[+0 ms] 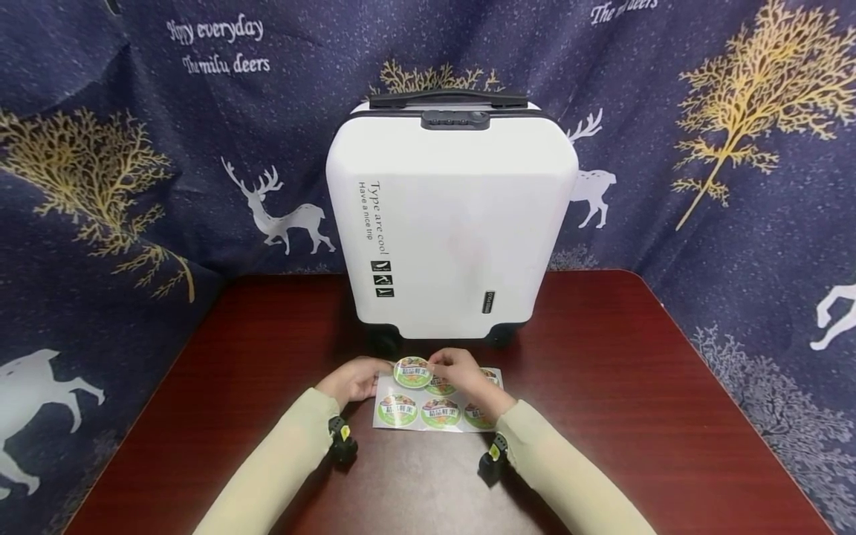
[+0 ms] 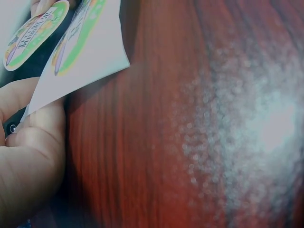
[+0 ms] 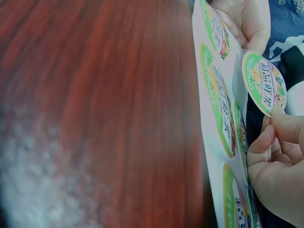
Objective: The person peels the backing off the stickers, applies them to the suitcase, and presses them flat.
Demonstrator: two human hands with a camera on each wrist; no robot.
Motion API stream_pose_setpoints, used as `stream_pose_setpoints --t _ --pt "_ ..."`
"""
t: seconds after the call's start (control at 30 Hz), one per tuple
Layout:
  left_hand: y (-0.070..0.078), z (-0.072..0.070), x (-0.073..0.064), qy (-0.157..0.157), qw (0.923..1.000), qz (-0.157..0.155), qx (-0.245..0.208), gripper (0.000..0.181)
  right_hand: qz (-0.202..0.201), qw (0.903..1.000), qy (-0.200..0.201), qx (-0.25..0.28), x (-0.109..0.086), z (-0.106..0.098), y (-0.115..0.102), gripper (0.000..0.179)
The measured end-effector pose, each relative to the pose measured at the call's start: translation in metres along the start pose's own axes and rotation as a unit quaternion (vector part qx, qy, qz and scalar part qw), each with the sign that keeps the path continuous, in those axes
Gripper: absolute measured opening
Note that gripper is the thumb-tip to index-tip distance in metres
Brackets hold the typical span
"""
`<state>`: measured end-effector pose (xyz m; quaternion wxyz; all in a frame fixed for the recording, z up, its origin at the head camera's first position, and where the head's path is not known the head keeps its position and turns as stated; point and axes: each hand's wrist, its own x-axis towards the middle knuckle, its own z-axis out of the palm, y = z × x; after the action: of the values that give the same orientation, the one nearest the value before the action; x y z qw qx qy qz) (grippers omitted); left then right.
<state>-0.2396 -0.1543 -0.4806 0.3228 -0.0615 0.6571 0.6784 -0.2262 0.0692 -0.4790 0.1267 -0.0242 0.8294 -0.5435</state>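
Note:
A white sheet (image 1: 386, 424) bears several oval stickers printed with fruit and a green band. My left hand (image 1: 359, 377) pinches the sheet's left edge between thumb and fingers, as the left wrist view shows up close. One oval sticker (image 3: 264, 83) is off the sheet, its edge pinched between the thumb and a finger of my right hand (image 1: 460, 369). That sticker stands clear of the sheet's surface in the right wrist view. In the head view it overlaps the sheet's upper left part, where the backing behind it is hidden.
A white suitcase (image 1: 461, 238) with black wheels and a black top handle stands upright just behind the hands. Beneath everything is a dark red wooden table (image 1: 267, 357). A navy cloth (image 1: 281, 126) with deer and golden trees hangs behind and at both sides.

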Motion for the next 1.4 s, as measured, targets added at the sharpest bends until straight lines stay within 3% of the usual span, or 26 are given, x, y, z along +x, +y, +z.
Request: stream_pose_setpoints --t 0.33,0.63,0.87,1.13,1.4 --pt "-0.002 0.001 0.002 0.005 1.0 -0.003 0.008 0.037 0.0 0.9997 0.001 0.023 -0.002 -0.002 0.001 0.015" --pt "-0.001 0.001 0.001 0.015 0.9998 -0.009 0.007 0.04 -0.012 0.9998 0.008 0.014 -0.006 -0.008 -0.009 0.014" --pt "0.002 0.003 -0.002 0.013 0.9998 -0.01 0.012 0.043 -0.063 0.9977 0.013 -0.021 -0.013 -0.017 -0.019 0.013" --pt "0.003 0.003 -0.003 0.011 0.9998 -0.011 0.01 0.041 -0.074 0.9952 0.019 -0.061 -0.023 -0.029 -0.037 0.015" --pt "0.002 0.003 -0.002 0.014 0.9997 -0.018 -0.002 0.041 -0.08 0.9965 -0.001 -0.026 -0.028 -0.039 -0.047 0.017"
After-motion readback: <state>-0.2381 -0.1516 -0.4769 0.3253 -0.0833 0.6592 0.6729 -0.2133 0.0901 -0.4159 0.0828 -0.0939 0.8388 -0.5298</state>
